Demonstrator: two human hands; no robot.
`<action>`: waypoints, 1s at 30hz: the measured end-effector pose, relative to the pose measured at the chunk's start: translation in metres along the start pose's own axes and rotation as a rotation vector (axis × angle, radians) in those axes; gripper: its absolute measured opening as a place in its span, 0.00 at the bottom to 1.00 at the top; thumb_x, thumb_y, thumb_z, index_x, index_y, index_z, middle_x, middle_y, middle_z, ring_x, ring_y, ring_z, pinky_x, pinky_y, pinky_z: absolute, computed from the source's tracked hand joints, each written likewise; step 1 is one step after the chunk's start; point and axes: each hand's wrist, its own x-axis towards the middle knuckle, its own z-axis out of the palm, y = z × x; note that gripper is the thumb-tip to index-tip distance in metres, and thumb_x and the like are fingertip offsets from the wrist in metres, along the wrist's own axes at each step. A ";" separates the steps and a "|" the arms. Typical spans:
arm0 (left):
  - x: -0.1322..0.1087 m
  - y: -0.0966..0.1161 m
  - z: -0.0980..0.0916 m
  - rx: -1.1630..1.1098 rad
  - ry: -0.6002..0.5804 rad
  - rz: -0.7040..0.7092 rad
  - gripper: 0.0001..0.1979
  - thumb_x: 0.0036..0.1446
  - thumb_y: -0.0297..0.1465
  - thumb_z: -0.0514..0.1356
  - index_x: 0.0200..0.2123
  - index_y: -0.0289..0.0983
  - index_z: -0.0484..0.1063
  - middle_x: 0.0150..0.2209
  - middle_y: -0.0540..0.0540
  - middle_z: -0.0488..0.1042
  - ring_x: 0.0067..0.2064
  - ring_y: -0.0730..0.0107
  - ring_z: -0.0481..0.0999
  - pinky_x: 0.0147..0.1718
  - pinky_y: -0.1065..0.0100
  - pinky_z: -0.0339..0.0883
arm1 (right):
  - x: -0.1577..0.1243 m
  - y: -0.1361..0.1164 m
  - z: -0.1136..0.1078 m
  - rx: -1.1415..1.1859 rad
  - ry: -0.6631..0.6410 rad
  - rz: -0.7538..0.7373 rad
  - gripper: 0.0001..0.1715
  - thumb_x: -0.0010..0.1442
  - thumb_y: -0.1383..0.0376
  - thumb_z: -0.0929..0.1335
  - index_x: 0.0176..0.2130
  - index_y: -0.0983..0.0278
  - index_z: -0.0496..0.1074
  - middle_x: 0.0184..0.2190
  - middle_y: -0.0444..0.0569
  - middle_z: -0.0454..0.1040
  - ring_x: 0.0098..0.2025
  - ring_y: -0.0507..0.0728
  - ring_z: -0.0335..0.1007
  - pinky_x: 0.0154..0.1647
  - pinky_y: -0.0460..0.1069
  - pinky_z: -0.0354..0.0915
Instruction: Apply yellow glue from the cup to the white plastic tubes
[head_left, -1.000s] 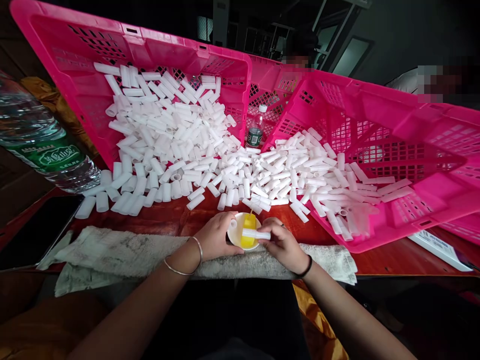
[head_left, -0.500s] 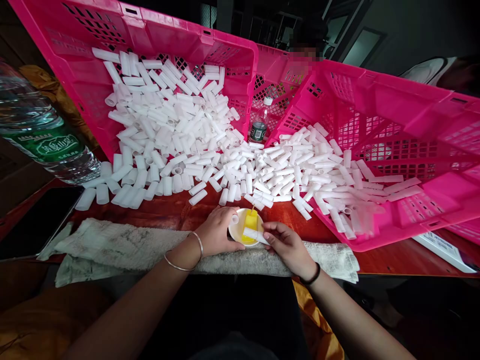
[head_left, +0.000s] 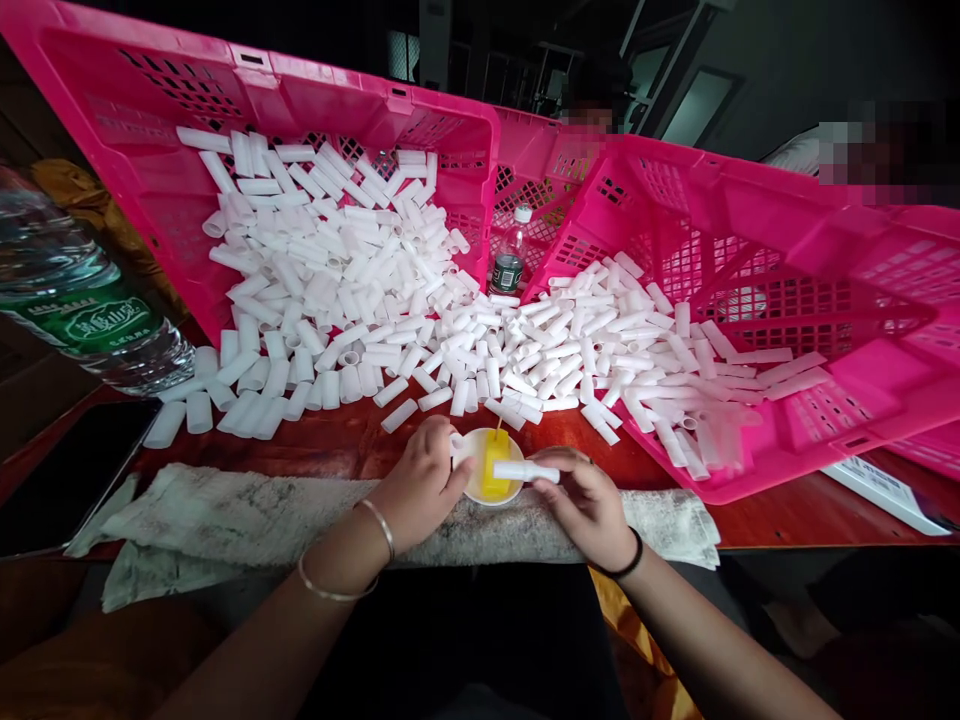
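A small white bowl [head_left: 471, 452] with a yellow block [head_left: 496, 455] in it stands at the towel's far edge. My left hand [head_left: 429, 478] is closed on a short white tube [head_left: 457, 449] at the bowl's left side. Between the thumb and fingers of my right hand [head_left: 589, 500] is a white tube piece [head_left: 525, 471], lying level over the right part of the bowl and in front of the yellow block. A thin stick rises from the block. Several loose white tubes [head_left: 360, 250] are heaped just beyond the bowl.
Two pink crates [head_left: 450, 125] [head_left: 795, 190] lie tipped behind the heap, a small bottle [head_left: 508, 262] between them. A large bottle [head_left: 97, 300] and a dark phone [head_left: 75, 465] are at left. A grey towel [head_left: 262, 510] runs along the table's front edge. People are partly visible behind.
My left hand has moved off the bowl's side and now pinches a tube. The tube in my right hand has turned level and risen slightly. The view has shifted a little.
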 end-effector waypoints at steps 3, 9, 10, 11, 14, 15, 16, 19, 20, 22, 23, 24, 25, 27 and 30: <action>-0.008 0.017 -0.014 0.056 0.009 0.099 0.12 0.64 0.30 0.45 0.49 0.36 0.60 0.44 0.39 0.70 0.46 0.60 0.72 0.44 0.59 0.69 | 0.004 -0.020 0.000 0.163 0.103 0.198 0.10 0.60 0.62 0.67 0.43 0.60 0.70 0.36 0.50 0.76 0.34 0.55 0.73 0.33 0.49 0.73; -0.016 0.040 -0.024 0.219 0.024 0.287 0.13 0.63 0.33 0.48 0.48 0.37 0.66 0.40 0.40 0.74 0.41 0.57 0.72 0.41 0.56 0.68 | 0.009 -0.053 -0.014 0.223 0.013 0.253 0.10 0.59 0.61 0.69 0.41 0.61 0.72 0.36 0.50 0.77 0.34 0.55 0.74 0.32 0.48 0.72; -0.018 0.044 -0.024 0.208 0.014 0.279 0.13 0.63 0.33 0.49 0.47 0.37 0.67 0.38 0.40 0.74 0.40 0.56 0.72 0.40 0.55 0.67 | 0.011 -0.057 -0.018 0.191 -0.032 0.226 0.09 0.59 0.62 0.69 0.41 0.61 0.73 0.36 0.51 0.77 0.35 0.55 0.74 0.33 0.49 0.71; -0.020 0.048 -0.024 0.166 -0.008 0.261 0.13 0.63 0.34 0.49 0.46 0.38 0.68 0.37 0.40 0.74 0.39 0.56 0.71 0.39 0.55 0.66 | 0.013 -0.062 -0.021 0.149 -0.081 0.188 0.09 0.59 0.62 0.68 0.41 0.61 0.73 0.36 0.51 0.76 0.36 0.55 0.73 0.35 0.49 0.71; -0.028 0.064 -0.023 -0.217 -0.181 0.099 0.11 0.61 0.37 0.50 0.38 0.38 0.69 0.32 0.44 0.72 0.33 0.63 0.69 0.33 0.61 0.64 | 0.019 -0.074 -0.028 0.002 -0.227 0.015 0.07 0.62 0.63 0.64 0.37 0.62 0.71 0.32 0.50 0.75 0.34 0.54 0.71 0.35 0.49 0.67; -0.031 0.070 -0.023 -0.425 -0.295 0.001 0.12 0.60 0.38 0.50 0.35 0.38 0.68 0.27 0.47 0.69 0.28 0.67 0.67 0.28 0.65 0.62 | 0.021 -0.077 -0.028 -0.039 -0.245 -0.057 0.10 0.64 0.63 0.62 0.33 0.62 0.70 0.27 0.48 0.73 0.31 0.54 0.69 0.33 0.49 0.66; -0.035 0.078 -0.021 -0.644 -0.433 -0.113 0.14 0.60 0.40 0.48 0.33 0.37 0.66 0.23 0.50 0.64 0.23 0.72 0.62 0.23 0.68 0.58 | 0.021 -0.080 -0.027 -0.070 -0.238 -0.116 0.14 0.64 0.63 0.60 0.28 0.61 0.68 0.23 0.46 0.70 0.27 0.53 0.67 0.30 0.48 0.64; -0.050 0.100 -0.010 -1.088 -0.716 -0.412 0.17 0.59 0.44 0.45 0.32 0.37 0.63 0.17 0.56 0.52 0.17 0.78 0.46 0.15 0.72 0.44 | 0.014 -0.090 -0.019 -0.098 -0.147 -0.119 0.23 0.66 0.62 0.57 0.20 0.60 0.58 0.16 0.42 0.60 0.20 0.51 0.59 0.24 0.47 0.58; -0.056 0.108 -0.004 -1.091 -0.684 -0.436 0.17 0.58 0.44 0.46 0.32 0.37 0.63 0.18 0.56 0.52 0.17 0.78 0.47 0.15 0.72 0.45 | 0.008 -0.094 -0.017 -0.106 -0.121 -0.070 0.24 0.66 0.62 0.56 0.19 0.60 0.57 0.15 0.42 0.59 0.20 0.51 0.58 0.24 0.47 0.57; -0.066 0.117 0.007 -0.925 -0.525 -0.307 0.14 0.58 0.42 0.50 0.32 0.37 0.64 0.21 0.51 0.62 0.21 0.75 0.59 0.20 0.70 0.57 | -0.010 -0.099 -0.017 -0.165 -0.125 0.011 0.24 0.67 0.62 0.56 0.20 0.61 0.57 0.16 0.42 0.60 0.20 0.50 0.59 0.24 0.47 0.57; -0.068 0.118 0.012 -0.802 -0.466 -0.180 0.13 0.58 0.41 0.52 0.34 0.37 0.66 0.27 0.47 0.68 0.27 0.70 0.67 0.27 0.67 0.64 | -0.023 -0.100 -0.021 -0.217 -0.146 0.033 0.23 0.67 0.63 0.56 0.20 0.61 0.58 0.16 0.42 0.61 0.21 0.51 0.60 0.25 0.47 0.57; -0.069 0.116 0.013 -0.674 -0.430 -0.045 0.12 0.57 0.40 0.55 0.38 0.37 0.67 0.34 0.43 0.72 0.35 0.65 0.71 0.36 0.63 0.68 | -0.038 -0.099 -0.028 -0.279 -0.163 0.053 0.23 0.66 0.63 0.56 0.21 0.61 0.59 0.17 0.43 0.62 0.22 0.51 0.61 0.26 0.47 0.57; -0.066 0.109 0.012 -0.553 -0.402 0.067 0.15 0.56 0.40 0.57 0.43 0.38 0.66 0.42 0.40 0.72 0.44 0.59 0.72 0.44 0.59 0.67 | -0.055 -0.097 -0.038 -0.349 -0.181 0.088 0.22 0.66 0.62 0.57 0.21 0.61 0.60 0.18 0.44 0.64 0.23 0.52 0.62 0.27 0.48 0.58; -0.052 0.082 0.000 -0.316 -0.272 0.160 0.22 0.57 0.41 0.57 0.52 0.39 0.62 0.52 0.37 0.68 0.53 0.53 0.68 0.52 0.53 0.63 | -0.091 -0.085 -0.062 -0.504 -0.205 0.241 0.21 0.66 0.61 0.57 0.22 0.60 0.62 0.18 0.45 0.66 0.22 0.53 0.64 0.26 0.48 0.58; -0.013 0.019 -0.028 0.068 0.081 -0.013 0.19 0.60 0.38 0.51 0.52 0.37 0.61 0.51 0.36 0.69 0.53 0.51 0.68 0.51 0.51 0.64 | -0.130 -0.062 -0.093 -0.762 -0.379 0.628 0.13 0.58 0.58 0.65 0.25 0.61 0.68 0.21 0.48 0.71 0.23 0.57 0.68 0.25 0.49 0.58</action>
